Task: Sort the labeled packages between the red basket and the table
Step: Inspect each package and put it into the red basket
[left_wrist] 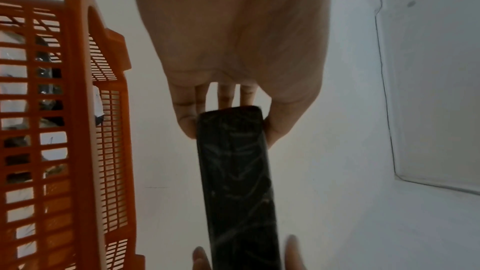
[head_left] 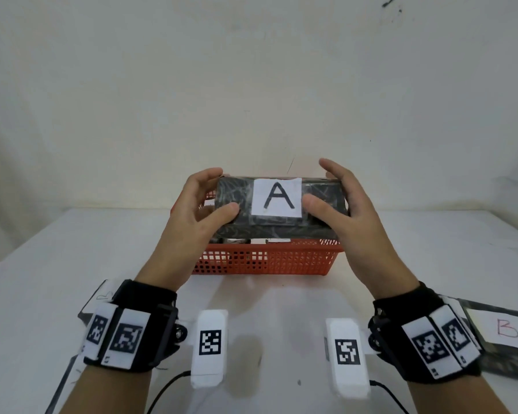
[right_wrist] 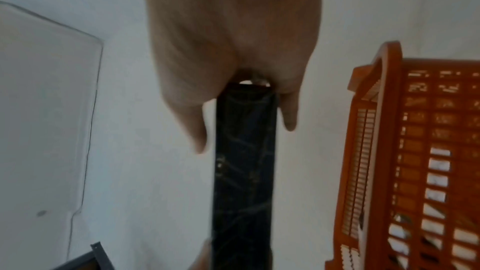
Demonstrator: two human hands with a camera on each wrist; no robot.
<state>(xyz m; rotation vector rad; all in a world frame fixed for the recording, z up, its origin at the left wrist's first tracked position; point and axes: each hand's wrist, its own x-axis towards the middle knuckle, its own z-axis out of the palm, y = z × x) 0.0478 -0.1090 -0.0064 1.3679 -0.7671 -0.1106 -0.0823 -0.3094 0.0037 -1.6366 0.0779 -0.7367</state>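
Partly hidden, the red basket (head_left: 266,259) shows only its near wall and rim in the head view; the package marked A (head_left: 277,209) covers the contents, which read as dark shapes and white patches that cannot be counted. At the frame edges, two more packages lie on the table (head_left: 431,234): one marked B (head_left: 503,333) on the right, cut off, and one behind the left wristband (head_left: 102,297), its letter unclear.

The basket is rigid plastic lattice. The package marked A is a flat rectangular block wrapped in dark, creased film, with a white paper label.

The left hand (head_left: 198,210) and right hand (head_left: 341,210) each clamp one end, thumb on the labelled face, fingers behind, holding it above the basket. Both wrists carry black bands with printed square markers.
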